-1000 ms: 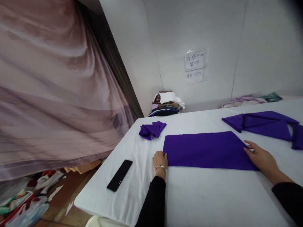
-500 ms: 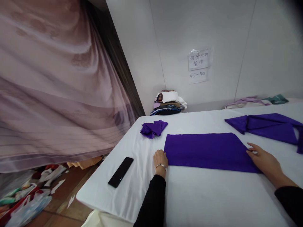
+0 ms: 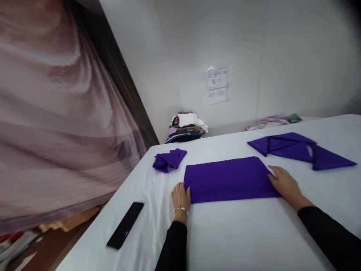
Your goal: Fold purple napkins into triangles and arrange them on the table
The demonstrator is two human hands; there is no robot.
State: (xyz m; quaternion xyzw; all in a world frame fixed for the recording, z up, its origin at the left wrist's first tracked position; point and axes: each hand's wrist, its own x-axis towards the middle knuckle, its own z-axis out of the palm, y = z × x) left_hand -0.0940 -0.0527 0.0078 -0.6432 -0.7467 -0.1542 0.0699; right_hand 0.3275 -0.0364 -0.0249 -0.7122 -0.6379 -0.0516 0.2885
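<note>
A folded purple napkin [image 3: 225, 180] lies flat as a long band across the white table in front of me. My left hand [image 3: 181, 195], with a bracelet at the wrist, grips its left end, the thumb over the cloth and the other fingers curled at the edge. At the slanted right end, my right hand [image 3: 284, 184] holds the edge between thumb and fingers; part of this grip is hidden. Behind the left end sits a crumpled purple cloth [image 3: 170, 160]. Another folded purple cloth [image 3: 296, 148] with pointed ends rests at the back right.
A black phone [image 3: 125, 226] lies on the white table [image 3: 234, 237], left of my forearm. Stacked clothes [image 3: 186, 128] and more fabric [image 3: 270, 122] are behind the far edge. Paper signs [image 3: 217, 84] hang on the wall. A pink curtain [image 3: 56, 131] drapes along the left.
My view has shifted to the right, so everything appears farther left. Both hands stay at the two ends of the purple napkin, and its fold looks the same.
</note>
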